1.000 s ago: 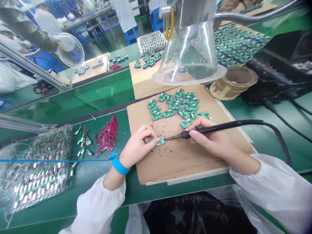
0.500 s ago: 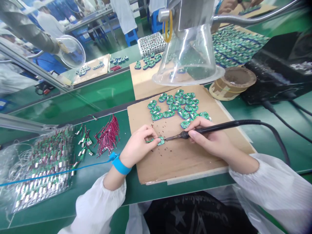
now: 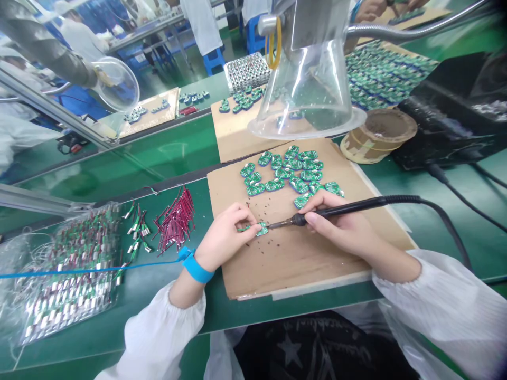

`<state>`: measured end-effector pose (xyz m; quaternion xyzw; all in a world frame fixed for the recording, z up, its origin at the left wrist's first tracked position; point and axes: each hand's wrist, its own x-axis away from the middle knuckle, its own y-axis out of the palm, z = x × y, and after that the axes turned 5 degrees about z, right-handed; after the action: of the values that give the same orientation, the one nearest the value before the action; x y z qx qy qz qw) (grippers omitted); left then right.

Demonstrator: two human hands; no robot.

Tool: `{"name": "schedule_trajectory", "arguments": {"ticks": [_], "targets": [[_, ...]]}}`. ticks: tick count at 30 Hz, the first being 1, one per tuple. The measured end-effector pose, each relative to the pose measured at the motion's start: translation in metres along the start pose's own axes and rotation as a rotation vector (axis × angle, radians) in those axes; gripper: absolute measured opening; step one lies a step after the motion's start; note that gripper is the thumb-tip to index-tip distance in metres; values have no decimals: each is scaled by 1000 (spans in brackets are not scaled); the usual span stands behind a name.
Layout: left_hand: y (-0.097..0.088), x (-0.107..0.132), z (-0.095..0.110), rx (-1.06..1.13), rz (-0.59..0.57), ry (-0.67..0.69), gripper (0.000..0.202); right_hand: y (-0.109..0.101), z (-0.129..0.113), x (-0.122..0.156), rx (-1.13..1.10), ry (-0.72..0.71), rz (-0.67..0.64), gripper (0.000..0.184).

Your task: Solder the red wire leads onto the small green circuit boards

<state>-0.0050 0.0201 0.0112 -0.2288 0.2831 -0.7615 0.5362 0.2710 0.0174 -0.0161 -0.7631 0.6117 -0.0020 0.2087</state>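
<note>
On the cardboard sheet [image 3: 301, 261], a small green circuit board [image 3: 263, 228] lies at the fingertips of my left hand [image 3: 232, 229]. Thumb and forefinger pinch a thin green wire [image 3: 241, 229] at its left edge and cover part of the board. My right hand [image 3: 336, 224] is closed around the black handle of a soldering iron [image 3: 328, 211], pen-like. The iron's tip points left and meets the board's right side; exact contact is too small to tell. Several more circuit boards [image 3: 283, 173] rest in a cluster behind both hands.
Red wires [image 3: 176, 219] and green wires with white ends [image 3: 138, 229] lie to the left, beside a bag of wired parts [image 3: 71, 274]. A clear fume hood [image 3: 307, 100] hangs above. A round tub [image 3: 376, 137] stands right. A blue wrist cord [image 3: 150, 267] runs left.
Both hands, the board and the soldering iron hold nearly the same positions. The blue cord at the left has shifted, and the iron's cable has moved slightly.
</note>
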Motion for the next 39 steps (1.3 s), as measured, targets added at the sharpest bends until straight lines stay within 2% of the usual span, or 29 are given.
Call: {"name": "schedule_trajectory", "arguments": {"ticks": [20, 29, 39], "targets": [[1, 1, -2, 5, 0, 10, 14, -2, -4, 0, 23, -2, 54, 20], [0, 0, -4, 27, -16, -4, 15, -1, -6, -1, 19, -21, 72, 17], [3, 4, -11, 12, 12, 50, 12, -1, -6, 1, -44, 8, 97, 17]]}}
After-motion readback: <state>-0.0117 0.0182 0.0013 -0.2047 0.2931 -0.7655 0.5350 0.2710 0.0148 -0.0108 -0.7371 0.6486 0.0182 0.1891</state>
